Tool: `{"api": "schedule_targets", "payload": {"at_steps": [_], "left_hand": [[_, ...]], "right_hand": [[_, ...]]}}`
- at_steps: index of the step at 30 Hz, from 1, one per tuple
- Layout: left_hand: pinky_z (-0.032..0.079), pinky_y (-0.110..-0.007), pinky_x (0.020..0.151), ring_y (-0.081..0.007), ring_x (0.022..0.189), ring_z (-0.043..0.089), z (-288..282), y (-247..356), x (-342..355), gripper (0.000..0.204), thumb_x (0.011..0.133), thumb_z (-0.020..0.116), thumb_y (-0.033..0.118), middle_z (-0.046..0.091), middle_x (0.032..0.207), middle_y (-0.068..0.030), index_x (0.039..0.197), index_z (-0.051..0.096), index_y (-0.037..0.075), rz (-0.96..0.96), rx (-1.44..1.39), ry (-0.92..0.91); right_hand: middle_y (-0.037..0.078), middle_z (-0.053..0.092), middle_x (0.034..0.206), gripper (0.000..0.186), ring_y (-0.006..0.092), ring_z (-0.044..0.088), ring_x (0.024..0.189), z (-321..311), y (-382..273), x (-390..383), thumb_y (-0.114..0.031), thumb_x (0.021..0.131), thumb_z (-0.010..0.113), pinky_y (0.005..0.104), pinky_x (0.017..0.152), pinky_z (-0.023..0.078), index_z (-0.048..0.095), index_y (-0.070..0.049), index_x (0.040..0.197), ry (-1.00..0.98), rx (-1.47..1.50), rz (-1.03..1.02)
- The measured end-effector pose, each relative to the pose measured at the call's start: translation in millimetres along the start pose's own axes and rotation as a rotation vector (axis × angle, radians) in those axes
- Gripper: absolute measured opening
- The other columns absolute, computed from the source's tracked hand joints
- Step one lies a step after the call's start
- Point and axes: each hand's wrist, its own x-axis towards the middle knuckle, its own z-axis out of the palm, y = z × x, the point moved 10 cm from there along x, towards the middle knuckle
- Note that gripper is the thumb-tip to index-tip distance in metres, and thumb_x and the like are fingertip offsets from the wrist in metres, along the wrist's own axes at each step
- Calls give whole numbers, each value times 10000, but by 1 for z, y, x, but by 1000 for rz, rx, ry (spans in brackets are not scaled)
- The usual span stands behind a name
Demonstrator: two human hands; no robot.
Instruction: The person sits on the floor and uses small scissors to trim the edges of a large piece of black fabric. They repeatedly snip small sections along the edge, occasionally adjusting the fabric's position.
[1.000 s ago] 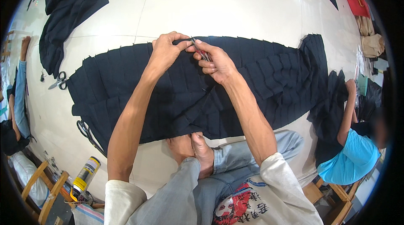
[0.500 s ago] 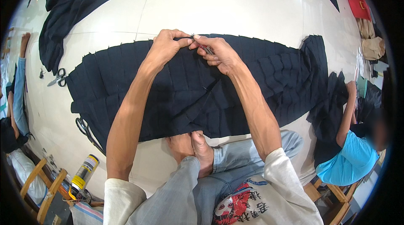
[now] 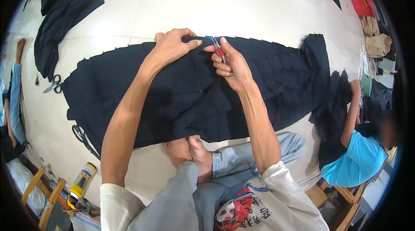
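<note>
Tidying the edge of this dark cloth (image 3: 181, 86), I reckon. It's spread on the floor (image 3: 173, 6), left hand (image 3: 173, 46) pinching its 11 o'clock edge, right hand (image 3: 234, 64) curled round red-handled snips (image 3: 219, 52) at 1. Next bit probably calls for careful tips.

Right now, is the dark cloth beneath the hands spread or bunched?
Mostly spread: the dark cloth lies wide across the floor, right end gathered.
</note>
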Motion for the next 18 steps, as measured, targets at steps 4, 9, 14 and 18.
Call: {"api": "schedule_targets", "payload": {"at_steps": [4,9,14,18], "left_hand": [[383,-422,954,-273,910,687,20,9,24,354,861,709,386,755,911,-127,1034,774,84,41,118,-32],[519,-399,897,-253,933,710,20,6,18,316,880,712,332,755,954,-137,1033,772,62,-55,-11,-4],[514,-377,916,-238,956,701,19,-3,8,285,887,713,301,752,955,-123,1056,772,79,-156,-157,-43],[509,-378,931,-238,975,696,17,-5,5,308,890,711,304,748,972,-137,1081,766,69,-154,-170,-24]], "right_hand": [[-60,445,671,435,-15,279,463,-12,-3,3,-354,1067,465,162,379,205,648,40,1038,-20,-77,-8],[-64,455,668,439,-28,270,448,-7,2,12,-363,1074,449,149,372,200,647,26,1027,-40,-156,87],[-65,474,648,412,-33,271,429,-6,3,16,-351,1060,477,153,360,191,664,9,986,-36,-177,72],[-65,477,641,408,-31,274,429,-4,5,17,-350,1055,485,155,360,188,668,7,984,-52,-178,87]]}}
